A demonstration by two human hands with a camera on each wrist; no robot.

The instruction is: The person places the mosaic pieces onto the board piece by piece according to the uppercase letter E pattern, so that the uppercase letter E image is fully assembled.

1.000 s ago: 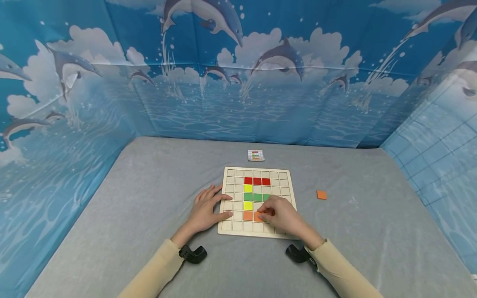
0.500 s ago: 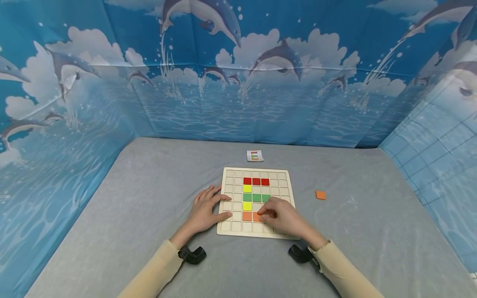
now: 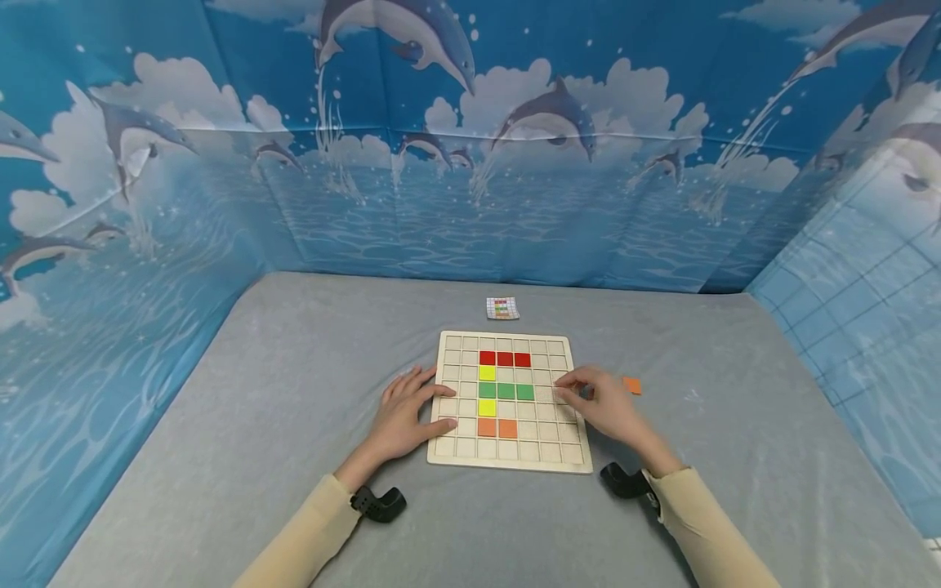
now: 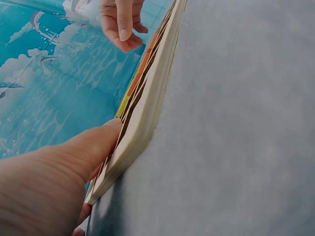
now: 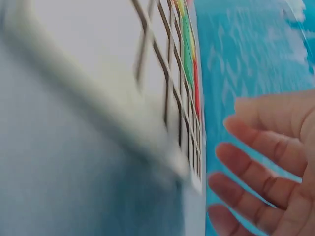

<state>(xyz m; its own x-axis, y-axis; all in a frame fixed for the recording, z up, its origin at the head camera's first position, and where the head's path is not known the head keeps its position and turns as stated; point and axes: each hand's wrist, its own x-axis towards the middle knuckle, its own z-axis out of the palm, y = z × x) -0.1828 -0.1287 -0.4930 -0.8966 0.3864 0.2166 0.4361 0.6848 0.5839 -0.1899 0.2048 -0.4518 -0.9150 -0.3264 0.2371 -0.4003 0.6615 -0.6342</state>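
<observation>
A pale wooden grid board (image 3: 550, 429) lies on the grey cloth. Red tiles (image 3: 504, 358), green tiles (image 3: 506, 391), two yellow tiles (image 3: 487, 407) and two orange tiles (image 3: 507, 428) sit in its cells. My left hand (image 3: 403, 418) rests at the board's left side, fingers spread, with thumb and index fingertips on the border cells. In the left wrist view the thumb (image 4: 93, 145) lies along the top face. My right hand (image 3: 599, 402) hovers over the board's right edge, holding nothing; the right wrist view shows its fingers (image 5: 251, 162) loosely bent and apart.
One loose orange tile (image 3: 632, 385) lies on the cloth right of the board, partly behind my right hand. A small card (image 3: 502, 308) printed with a coloured grid lies beyond the board. A dolphin-patterned curtain (image 3: 470, 220) hangs behind and beside the table.
My right hand has let go of the second orange tile in the bottom coloured row and moved right and away, to the board's right edge. My left hand has stayed put.
</observation>
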